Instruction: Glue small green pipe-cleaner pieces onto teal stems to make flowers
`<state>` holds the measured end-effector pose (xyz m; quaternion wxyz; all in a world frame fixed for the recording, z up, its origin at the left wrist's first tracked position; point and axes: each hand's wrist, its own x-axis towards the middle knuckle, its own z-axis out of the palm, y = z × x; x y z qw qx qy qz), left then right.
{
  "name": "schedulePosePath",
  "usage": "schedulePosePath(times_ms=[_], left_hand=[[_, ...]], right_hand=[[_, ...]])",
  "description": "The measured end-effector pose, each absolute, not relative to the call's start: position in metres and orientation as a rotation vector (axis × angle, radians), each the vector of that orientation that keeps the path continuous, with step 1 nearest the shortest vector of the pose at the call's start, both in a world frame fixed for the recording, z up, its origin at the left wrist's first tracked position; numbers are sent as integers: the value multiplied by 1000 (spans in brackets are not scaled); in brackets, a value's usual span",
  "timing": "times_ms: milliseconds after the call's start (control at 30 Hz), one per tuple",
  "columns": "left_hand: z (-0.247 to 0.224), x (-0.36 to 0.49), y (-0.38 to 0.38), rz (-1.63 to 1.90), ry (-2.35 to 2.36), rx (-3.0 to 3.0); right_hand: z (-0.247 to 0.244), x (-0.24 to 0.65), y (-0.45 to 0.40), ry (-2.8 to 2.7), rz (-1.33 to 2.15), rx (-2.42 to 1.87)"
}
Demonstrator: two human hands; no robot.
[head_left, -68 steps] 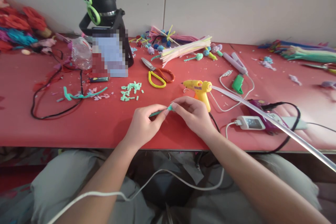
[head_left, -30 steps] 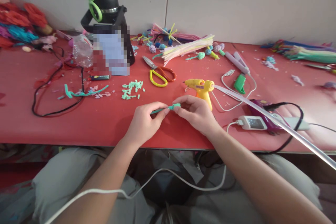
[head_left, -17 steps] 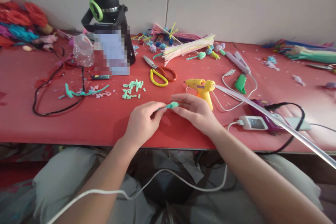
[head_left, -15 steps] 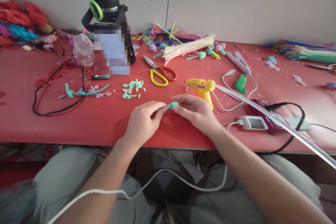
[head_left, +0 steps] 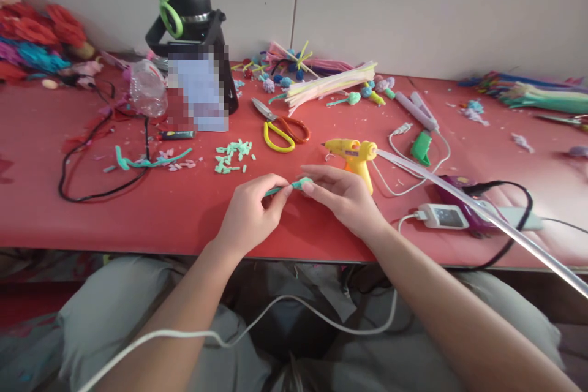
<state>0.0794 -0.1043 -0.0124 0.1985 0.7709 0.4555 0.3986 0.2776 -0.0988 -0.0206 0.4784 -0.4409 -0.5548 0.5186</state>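
Between my hands, near the table's front edge, is a mint-green pipe cleaner flower bud (head_left: 302, 184) on a thin green stem. My left hand (head_left: 252, 205) pinches the stem between thumb and forefinger. The thumb and fingers of my right hand (head_left: 344, 196) close on the bud's head from the other side. Beyond them lies a yellow glue gun (head_left: 353, 153) with a long clear glue stick in its back. Scissors (head_left: 281, 128) with one yellow and one orange handle lie open further back. A pile of short mint-green pieces (head_left: 233, 156) is left of the glue gun.
A black bottle (head_left: 184, 6) stands at the back left beside a blurred-out screen. Bundles of pipe cleaners (head_left: 331, 86) lie along the wall. On the right are a lilac hair straightener (head_left: 416, 110), a green clip (head_left: 421, 147) and a white power device (head_left: 445, 216) with cables.
The green stem has turned slightly in my left fingers, and more of it shows behind the thumb. Both hands stay in nearly the same place.
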Motion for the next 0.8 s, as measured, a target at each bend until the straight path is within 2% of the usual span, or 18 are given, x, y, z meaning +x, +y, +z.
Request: schedulePosePath(times_ms=[367, 500, 800], left_hand=[[-14, 79, -103, 1112, 1248, 2115], [-14, 77, -100, 1119, 1272, 2023], [-19, 78, -95, 1145, 1156, 2176]], right_hand=[[-21, 280, -100, -1366, 1229, -1092], [-17, 279, -101, -1307, 1269, -1023], [5, 277, -122, -1534, 1083, -787]])
